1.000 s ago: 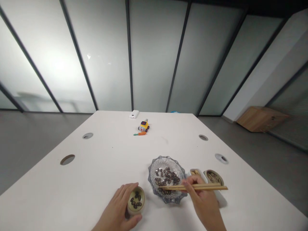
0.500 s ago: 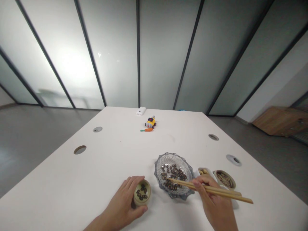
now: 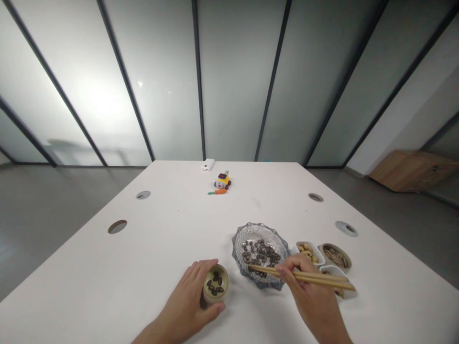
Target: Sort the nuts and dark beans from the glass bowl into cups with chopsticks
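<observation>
My left hand (image 3: pixel 191 301) is wrapped round a small pale cup (image 3: pixel 216 295) standing on the table, with several dark brown beans (image 3: pixel 214 288) inside. To its right stands a scalloped clear glass bowl (image 3: pixel 241 260) holding many more dark beans (image 3: pixel 264 252). My right hand (image 3: pixel 311 296) grips a pair of wooden chopsticks (image 3: pixel 304 275). Their tips reach into the near left part of the bowl, among the beans; whether a bean is pinched between them I cannot tell.
Right of the bowl sit a white dish of peanuts (image 3: pixel 309 252), a round bowl of striped seeds (image 3: pixel 335 257) and another white dish (image 3: pixel 348 291), partly behind my right hand. Farther off on the white table (image 3: pixel 158 258) lie a yellow toy car (image 3: pixel 223 180), an orange toy carrot (image 3: pixel 219 191) and a white box (image 3: pixel 207 165).
My right hand and the chopsticks have shifted slightly left, the tips staying in the bowl. More of the white dishes shows. My left hand still holds the cup; the view has turned slightly.
</observation>
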A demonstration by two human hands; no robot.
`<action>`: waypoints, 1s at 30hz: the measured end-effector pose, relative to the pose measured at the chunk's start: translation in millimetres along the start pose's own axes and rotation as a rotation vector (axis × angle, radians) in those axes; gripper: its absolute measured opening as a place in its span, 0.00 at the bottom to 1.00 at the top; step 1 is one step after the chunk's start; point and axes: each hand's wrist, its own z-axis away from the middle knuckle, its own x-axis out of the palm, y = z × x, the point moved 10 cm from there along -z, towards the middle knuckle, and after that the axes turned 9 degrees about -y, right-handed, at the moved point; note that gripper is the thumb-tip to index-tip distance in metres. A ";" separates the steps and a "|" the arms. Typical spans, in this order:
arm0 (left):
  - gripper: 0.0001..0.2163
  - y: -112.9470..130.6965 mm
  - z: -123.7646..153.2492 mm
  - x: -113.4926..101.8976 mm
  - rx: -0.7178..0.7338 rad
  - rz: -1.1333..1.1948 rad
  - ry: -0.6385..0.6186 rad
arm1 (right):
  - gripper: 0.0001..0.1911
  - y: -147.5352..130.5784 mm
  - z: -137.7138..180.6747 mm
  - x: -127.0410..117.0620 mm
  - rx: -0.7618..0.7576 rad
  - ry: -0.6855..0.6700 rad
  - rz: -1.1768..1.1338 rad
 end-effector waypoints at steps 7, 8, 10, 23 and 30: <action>0.34 1.5 -0.3 -2.0 0.006 0.000 0.008 | 0.22 -9.1 1.0 -3.8 -0.045 0.004 0.021; 0.34 0.8 -0.6 -1.6 0.003 -0.001 0.006 | 0.21 -10.1 0.8 -6.2 -0.053 0.015 0.015; 0.34 -0.6 -0.9 -0.9 0.000 0.000 0.008 | 0.21 -11.4 0.5 -12.5 -0.077 0.046 -0.007; 0.34 2.6 1.4 -0.8 0.013 0.014 0.008 | 0.20 -19.3 3.5 5.9 -0.224 -0.090 -0.041; 0.34 -0.2 -3.1 0.8 -0.011 -0.024 0.035 | 0.13 -17.1 3.0 14.1 -0.276 -0.151 0.015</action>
